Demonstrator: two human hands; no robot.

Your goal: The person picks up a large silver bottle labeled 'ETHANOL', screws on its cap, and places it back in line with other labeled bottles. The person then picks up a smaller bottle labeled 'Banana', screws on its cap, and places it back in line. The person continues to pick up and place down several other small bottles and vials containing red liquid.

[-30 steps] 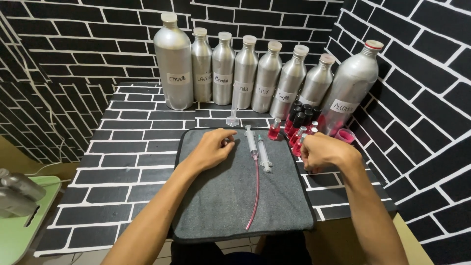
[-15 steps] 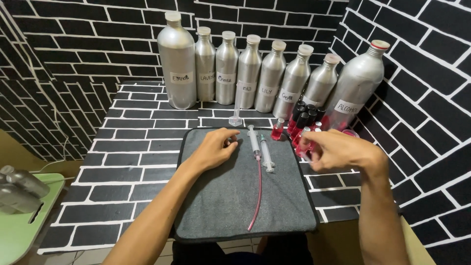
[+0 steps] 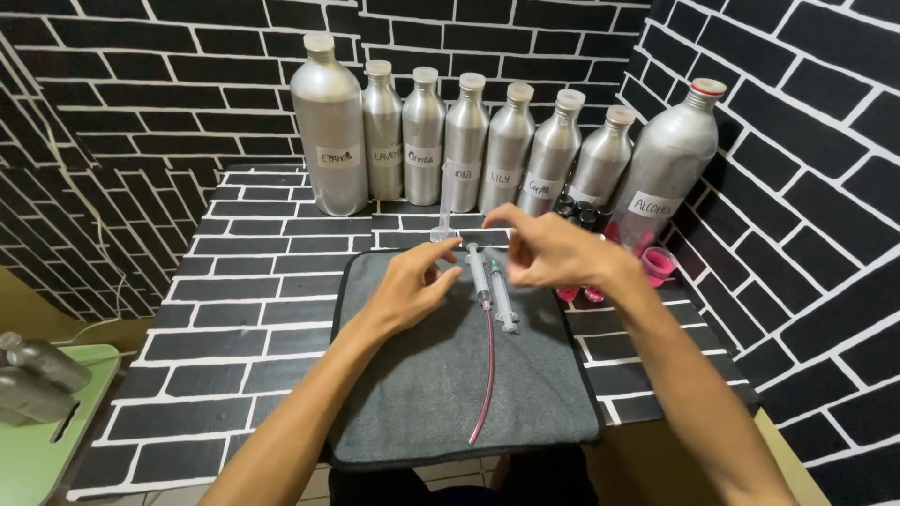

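Note:
My left hand [image 3: 417, 286] rests on the upper part of a dark grey mat [image 3: 422, 412], fingers loosely apart and pointing at two clear syringes [image 3: 492, 281] lying side by side. A thin red tube [image 3: 486, 375] runs from one syringe down the mat toward me. My right hand [image 3: 553, 251] hovers just above and to the right of the syringes, fingers spread, with nothing visible in it. A small clear measuring tube [image 3: 445, 208] stands just beyond the mat, near my left fingertips.
Several silver metal bottles [image 3: 464, 141] with labels line the back wall, a taller one [image 3: 330, 131] at the left and another [image 3: 670, 164] at the right. Pink cups [image 3: 658, 265] and small dark bottles [image 3: 574, 206] sit at the right. A green stand [image 3: 37, 440] is at lower left.
My right hand has moved left from the pink cups to above the syringes and opened its fingers. My left hand has stayed near the syringes.

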